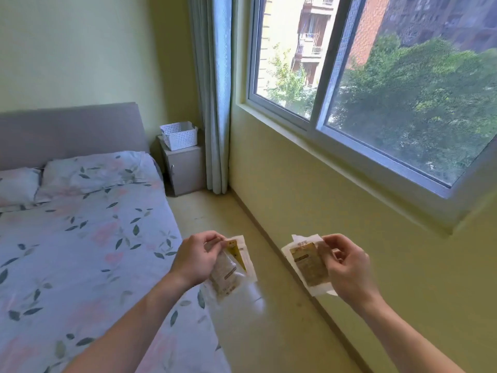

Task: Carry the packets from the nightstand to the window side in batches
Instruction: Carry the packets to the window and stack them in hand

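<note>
Two bare, sleeveless forearms

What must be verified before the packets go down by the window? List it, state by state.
1. Left hand grips its packets: ok.
2. Right hand grips its packets: ok.
3. Sill under the window bare where it shows: ok.
4. Floor along the wall free to walk: ok.
5. Packets left in the basket on the nightstand: cannot tell.
6. Number of packets in each hand: cannot tell, they overlap.
</note>
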A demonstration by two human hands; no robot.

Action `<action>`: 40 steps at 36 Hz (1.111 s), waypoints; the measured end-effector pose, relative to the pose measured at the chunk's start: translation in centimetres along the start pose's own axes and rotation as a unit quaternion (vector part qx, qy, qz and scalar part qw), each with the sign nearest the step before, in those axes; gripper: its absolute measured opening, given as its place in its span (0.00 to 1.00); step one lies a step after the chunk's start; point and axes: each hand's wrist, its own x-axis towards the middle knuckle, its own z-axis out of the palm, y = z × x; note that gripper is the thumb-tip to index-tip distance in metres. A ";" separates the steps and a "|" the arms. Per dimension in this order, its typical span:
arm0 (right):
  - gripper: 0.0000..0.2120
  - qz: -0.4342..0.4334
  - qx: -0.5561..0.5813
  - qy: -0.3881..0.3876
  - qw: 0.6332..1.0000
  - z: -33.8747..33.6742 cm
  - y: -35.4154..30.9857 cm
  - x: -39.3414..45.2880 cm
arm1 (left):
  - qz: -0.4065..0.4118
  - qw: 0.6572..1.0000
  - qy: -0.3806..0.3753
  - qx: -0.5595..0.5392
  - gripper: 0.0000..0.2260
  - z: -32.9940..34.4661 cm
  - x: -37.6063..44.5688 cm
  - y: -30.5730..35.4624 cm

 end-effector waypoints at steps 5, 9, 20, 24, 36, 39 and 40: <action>0.07 -0.001 0.011 -0.011 1.000 -2.6 2.0 8.1 | -0.001 1.000 0.012 -0.009 0.04 4.9 6.2 3.6; 0.06 -0.003 0.021 -0.039 0.999 -2.6 3.7 15.2 | -0.007 0.999 0.033 0.005 0.04 7.5 11.5 5.3; 0.04 -0.011 0.058 -0.126 0.990 1.2 6.9 32.4 | -0.053 0.989 0.136 0.032 0.08 10.2 21.2 7.0; 0.03 -0.031 0.077 -0.188 0.979 6.6 4.6 36.9 | -0.080 0.975 0.201 0.042 0.12 7.7 22.4 6.2; 0.04 -0.086 0.099 -0.258 0.957 24.9 -0.6 50.4 | -0.157 0.949 0.264 0.067 0.04 -1.7 34.5 -2.7; 0.05 -0.085 0.100 -0.247 0.960 28.6 -1.9 54.2 | -0.155 0.949 0.263 0.076 0.05 -4.3 39.8 -5.1; 0.06 -0.088 0.101 -0.241 0.961 29.7 -2.3 55.5 | -0.152 0.950 0.261 0.075 0.05 -5.1 41.7 -5.7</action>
